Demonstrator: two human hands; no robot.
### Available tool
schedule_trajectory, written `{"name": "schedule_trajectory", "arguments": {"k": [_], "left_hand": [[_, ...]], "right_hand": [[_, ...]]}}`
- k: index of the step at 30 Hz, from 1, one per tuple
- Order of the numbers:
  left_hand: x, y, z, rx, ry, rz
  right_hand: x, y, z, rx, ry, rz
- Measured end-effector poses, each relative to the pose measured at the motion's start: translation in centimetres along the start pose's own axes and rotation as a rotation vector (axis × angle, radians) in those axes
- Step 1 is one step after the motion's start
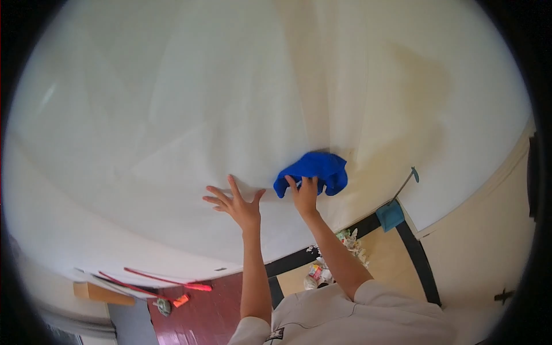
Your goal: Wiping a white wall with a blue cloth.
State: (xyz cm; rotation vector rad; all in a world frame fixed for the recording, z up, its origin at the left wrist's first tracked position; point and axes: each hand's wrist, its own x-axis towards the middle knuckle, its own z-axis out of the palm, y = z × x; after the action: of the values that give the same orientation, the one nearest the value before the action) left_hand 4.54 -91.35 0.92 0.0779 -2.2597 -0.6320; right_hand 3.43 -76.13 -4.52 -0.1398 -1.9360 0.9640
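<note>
A blue cloth [321, 168] lies bunched against a broad off-white wall [181, 108], with my right hand [305, 194] on it, thumb and fingers pressing into its lower folds. To the left of the cloth, my left hand [239, 207] is spread against or close to the same wall, fingers apart and holding nothing. Both arms reach up from pale short sleeves. A brownish shadow or stain shows on the wall to the right of the cloth.
A blue-green dustpan [390, 215] with a long handle leans at the corner. A heap of crumpled litter [321, 271] lies on the floor below my right arm. Red-handled tools [198, 286] lean near the reddish floor [207, 319]; a wooden box-like piece [103, 294] is at far left.
</note>
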Motion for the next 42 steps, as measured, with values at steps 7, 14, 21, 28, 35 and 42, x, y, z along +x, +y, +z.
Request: {"name": "schedule_trajectory", "arguments": {"k": [7, 14, 21, 28, 35, 42], "left_hand": [[-0.6, -0.8, -4.7, 0.098, -0.176, 0.121], [-2.3, -4.0, -8.6, 0.144, -0.215, -0.051], [1.6, -5.9, -8.4, 0.119, -0.132, -0.060], [5.4, -7.7, -7.6, 0.074, 0.029, -0.014], [5.4, -8.7, -6.0, -0.024, 0.023, 0.026], [5.4, -8.4, -6.0, -0.072, 0.016, 0.061]], "right_hand": [[-3.6, 4.7, -0.2, 0.104, 0.035, 0.114], [0.8, 0.4, -1.8, 0.171, 0.147, 0.131], [15.5, -9.8, -3.4, 0.064, 0.245, -0.402], [19.4, -14.6, -4.1, -0.004, 0.255, -0.409], [-0.2, -4.7, 3.7, -0.084, 0.069, 0.139], [-2.4, -5.5, 4.5, -0.009, 0.174, 0.203]]}}
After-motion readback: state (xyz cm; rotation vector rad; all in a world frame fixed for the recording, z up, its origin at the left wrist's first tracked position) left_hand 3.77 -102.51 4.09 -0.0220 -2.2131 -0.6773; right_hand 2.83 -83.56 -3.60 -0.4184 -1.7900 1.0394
